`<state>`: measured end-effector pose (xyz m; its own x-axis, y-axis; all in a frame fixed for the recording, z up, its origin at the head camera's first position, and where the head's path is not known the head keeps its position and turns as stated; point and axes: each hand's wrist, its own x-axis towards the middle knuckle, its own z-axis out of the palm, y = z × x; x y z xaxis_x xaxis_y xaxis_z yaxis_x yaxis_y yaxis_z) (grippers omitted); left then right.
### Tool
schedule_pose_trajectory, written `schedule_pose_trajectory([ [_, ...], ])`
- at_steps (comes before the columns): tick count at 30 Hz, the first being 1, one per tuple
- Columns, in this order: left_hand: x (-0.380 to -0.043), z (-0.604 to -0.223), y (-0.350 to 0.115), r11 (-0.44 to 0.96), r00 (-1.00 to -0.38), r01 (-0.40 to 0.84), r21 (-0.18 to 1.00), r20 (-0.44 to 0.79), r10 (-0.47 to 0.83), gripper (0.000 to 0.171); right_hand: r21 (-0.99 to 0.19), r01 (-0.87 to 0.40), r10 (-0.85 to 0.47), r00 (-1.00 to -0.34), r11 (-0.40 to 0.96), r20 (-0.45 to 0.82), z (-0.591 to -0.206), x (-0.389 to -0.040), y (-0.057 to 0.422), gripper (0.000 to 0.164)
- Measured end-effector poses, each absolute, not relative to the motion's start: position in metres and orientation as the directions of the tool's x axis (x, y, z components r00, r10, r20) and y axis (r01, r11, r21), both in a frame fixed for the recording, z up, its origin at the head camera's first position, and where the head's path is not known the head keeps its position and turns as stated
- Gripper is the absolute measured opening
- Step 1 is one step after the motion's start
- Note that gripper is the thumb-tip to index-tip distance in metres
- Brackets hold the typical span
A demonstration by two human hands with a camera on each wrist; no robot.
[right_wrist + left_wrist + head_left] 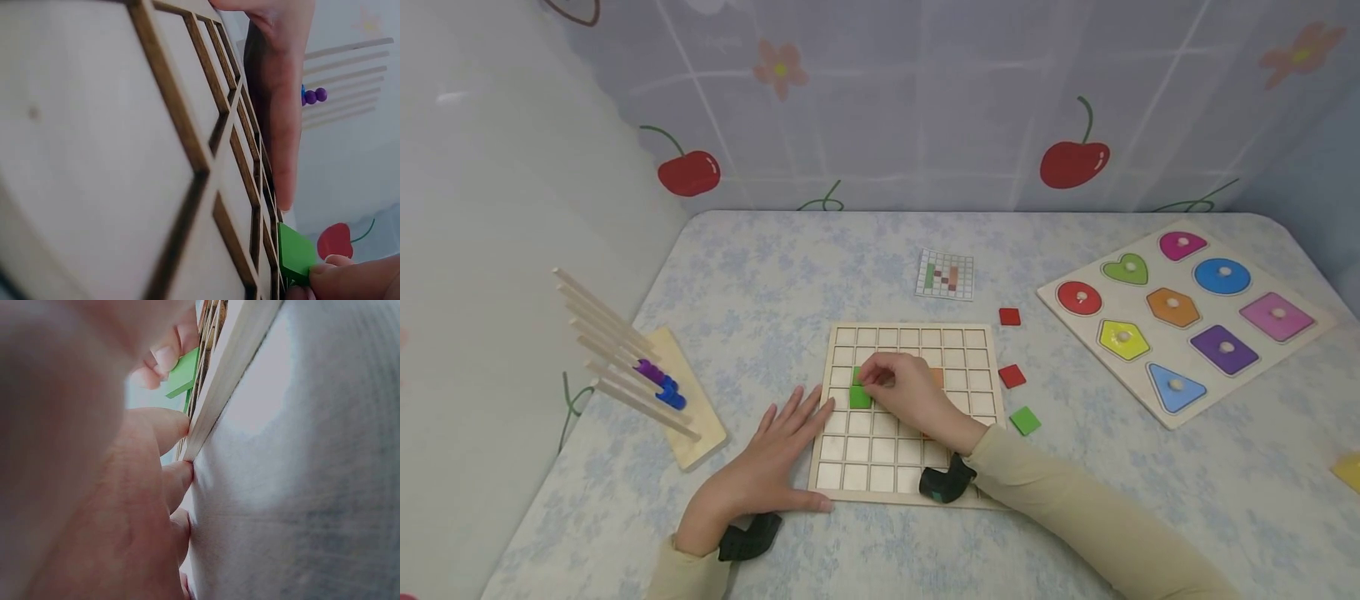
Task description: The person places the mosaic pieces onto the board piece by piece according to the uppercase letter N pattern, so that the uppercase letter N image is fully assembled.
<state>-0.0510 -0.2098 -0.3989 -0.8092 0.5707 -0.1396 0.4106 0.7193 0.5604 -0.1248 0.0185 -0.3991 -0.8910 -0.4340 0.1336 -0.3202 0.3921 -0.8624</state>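
Observation:
My right hand is over the wooden grid board, its thumb and fingertips pinching a square green tile. That tile stands tilted against the grid in both wrist views. Another green tile shows beside the fingertips in the head view, partly covered by them. My left hand lies spread on the cloth along the board's left edge, fingertips and thumb right at the frame. An orange tile shows in the grid behind the right hand, partly hidden by it.
Red tiles and a loose green tile lie right of the board. A pattern card lies behind it. A shape-knob puzzle is at the right, a peg stand with purple and blue beads at the left.

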Motion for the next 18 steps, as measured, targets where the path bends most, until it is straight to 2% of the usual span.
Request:
schedule_pose_trajectory([
  [12,-0.051,-0.399,-0.210,0.713,-0.810,0.407,0.571,-0.136,0.570,0.113,-0.836,-0.338,-0.476,-0.873,0.432,0.106,-0.391,-0.126,0.026,0.009],
  [18,-0.050,-0.400,-0.210,0.705,-0.809,0.412,0.577,-0.125,0.575,0.112,-0.852,-0.319,-0.444,-0.889,0.415,0.116,-0.378,-0.129,0.054,0.010],
])
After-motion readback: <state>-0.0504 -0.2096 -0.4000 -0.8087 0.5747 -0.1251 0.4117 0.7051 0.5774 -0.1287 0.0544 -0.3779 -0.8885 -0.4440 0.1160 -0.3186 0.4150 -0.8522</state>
